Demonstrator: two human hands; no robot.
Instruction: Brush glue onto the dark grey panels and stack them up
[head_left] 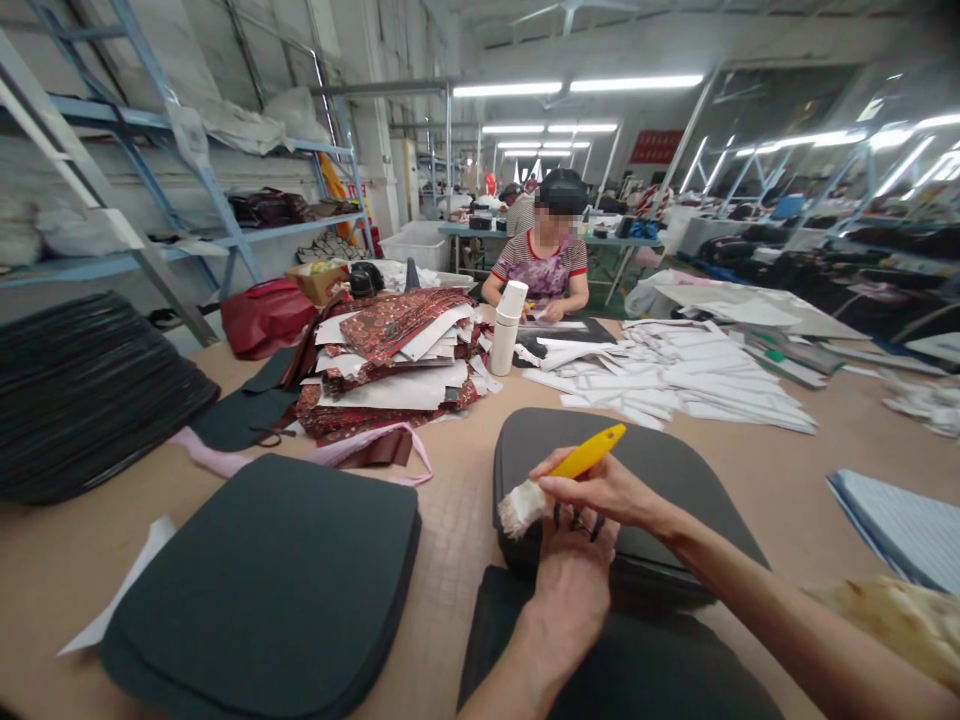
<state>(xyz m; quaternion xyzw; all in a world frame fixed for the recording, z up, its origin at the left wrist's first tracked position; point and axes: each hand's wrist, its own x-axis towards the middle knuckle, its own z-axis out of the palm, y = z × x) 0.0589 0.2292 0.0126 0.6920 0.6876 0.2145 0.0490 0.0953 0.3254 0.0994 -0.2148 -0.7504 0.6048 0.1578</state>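
Dark panels [270, 560] with rounded corners lie stacked on a broad brown bench [450, 520], which fills most of the lower half of my remote feed. Blue metal shelving [262, 236] rises behind its left side. Across the bench, a co-worker [544, 270] in a purple-patterned top with striped sleeves bends forward, hands low. Layered black sheets [90, 390] form a tall pile at the far left; nearer, one stack of panels sits left of centre, and I see a second stack [675, 480] right of centre, with more dark material [637, 665] just beside it at the bottom edge. White strips [697, 370] fan out beyond the second stack, while red patterned pieces [405, 325] are heaped with white sheets to their left, a red bag [266, 318] behind. A white cylinder [504, 345] stands upright between strips and heap. The left hand [577, 570] sets bent fingers at the second stack's near side; partly hidden, they leave me unable to tell whether that grip is apart or together. Just above, the right hand [600, 490] has its grip clamped on a yellow-handled brush [589, 455], slanting handle-end up, its pale bristles [517, 512] pointing down by the stack's left edge.
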